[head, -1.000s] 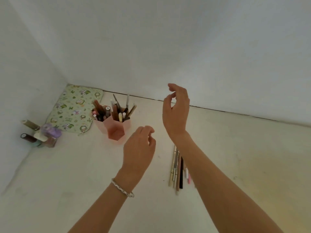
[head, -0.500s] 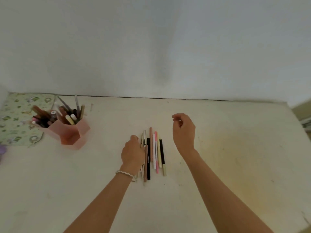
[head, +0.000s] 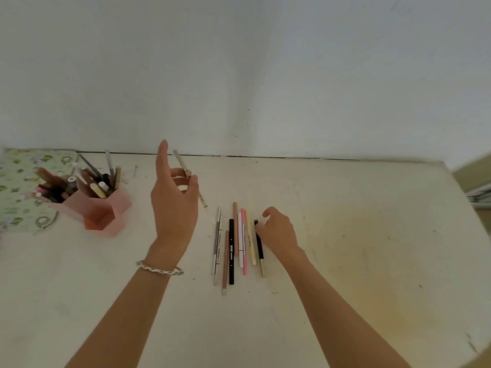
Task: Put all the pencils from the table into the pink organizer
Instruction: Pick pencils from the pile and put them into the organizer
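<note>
The pink organizer (head: 102, 213) stands at the left of the table, holding several pencils and pens. My left hand (head: 174, 200) is raised above the table between the organizer and the row, pinching a thin pale pencil (head: 183, 164) that slants down to the right. Several pencils (head: 235, 243) lie side by side in a row at the table's middle. My right hand (head: 279, 231) rests low at the right end of that row, its fingertips on a black pencil with a gold end (head: 259, 248).
A green patterned pouch (head: 18, 187) lies behind and left of the organizer. The cream table (head: 372, 248) meets a white wall at the back. Its right edge shows at the far right.
The view has swung right, away from the organizer. My left hand has lifted one pale pencil out of the row and risen leftward. My right hand has dropped onto the row's right end.
</note>
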`<state>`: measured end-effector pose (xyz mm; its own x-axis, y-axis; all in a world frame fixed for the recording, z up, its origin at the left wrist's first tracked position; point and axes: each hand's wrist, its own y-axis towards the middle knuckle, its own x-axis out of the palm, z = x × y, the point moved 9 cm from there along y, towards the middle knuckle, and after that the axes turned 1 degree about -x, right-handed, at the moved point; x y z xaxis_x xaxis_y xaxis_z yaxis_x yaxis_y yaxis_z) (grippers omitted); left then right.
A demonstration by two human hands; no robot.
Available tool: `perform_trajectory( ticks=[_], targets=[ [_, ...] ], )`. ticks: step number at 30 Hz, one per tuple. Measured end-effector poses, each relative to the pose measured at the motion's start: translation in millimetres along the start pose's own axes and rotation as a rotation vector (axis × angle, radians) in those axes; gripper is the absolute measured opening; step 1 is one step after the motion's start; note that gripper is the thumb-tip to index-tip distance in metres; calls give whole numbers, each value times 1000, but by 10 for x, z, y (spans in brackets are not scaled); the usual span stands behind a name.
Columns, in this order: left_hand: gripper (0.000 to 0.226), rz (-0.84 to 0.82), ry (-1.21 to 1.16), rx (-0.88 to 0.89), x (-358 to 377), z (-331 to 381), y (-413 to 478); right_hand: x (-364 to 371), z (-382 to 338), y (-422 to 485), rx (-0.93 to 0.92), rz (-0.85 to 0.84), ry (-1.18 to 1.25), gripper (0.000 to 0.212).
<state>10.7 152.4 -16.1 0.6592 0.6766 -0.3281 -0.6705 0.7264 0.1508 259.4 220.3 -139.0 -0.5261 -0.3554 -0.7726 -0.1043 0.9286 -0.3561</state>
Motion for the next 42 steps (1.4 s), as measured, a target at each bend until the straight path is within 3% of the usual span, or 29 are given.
perform_trajectory(
  ticks=[3,6,11,14,21,25,27,30,33,36,40,42],
  targets=[
    [62,37,-42,68,-83,196,19,137,-71,-65,-49,-59,-204,25],
    [57,73,-69,108,-218,264,16,69,-200,-76,-94,-20,-197,30],
    [43,440,7,228,-1306,230,300,-618,-871,-64,-231,343,217,39],
    [39,577,106,277,-1785,196,510,-846,-1337,-150,-328,453,483,38],
    [38,387,299,223,-1751,-104,924,-640,-1984,-389,-520,447,612,39],
    [23,154,680,153,-1487,-324,909,-487,-2092,-436,-524,428,626,39],
    [26,210,789,220,-1541,-262,830,-440,-2224,-490,-542,426,660,38],
    [25,451,656,333,-1902,-22,748,-442,-2574,-637,-640,460,786,38],
    [28,529,544,324,-2169,64,734,-328,-3005,-745,-752,444,882,41],
    [30,520,475,290,-2287,58,726,-12,-3315,-750,-835,382,764,40],
    [30,453,435,254,-2305,-34,681,620,-3381,-602,-858,219,380,27],
    [29,428,427,230,-2271,-83,633,738,-3345,-642,-931,274,214,20]
  ],
)
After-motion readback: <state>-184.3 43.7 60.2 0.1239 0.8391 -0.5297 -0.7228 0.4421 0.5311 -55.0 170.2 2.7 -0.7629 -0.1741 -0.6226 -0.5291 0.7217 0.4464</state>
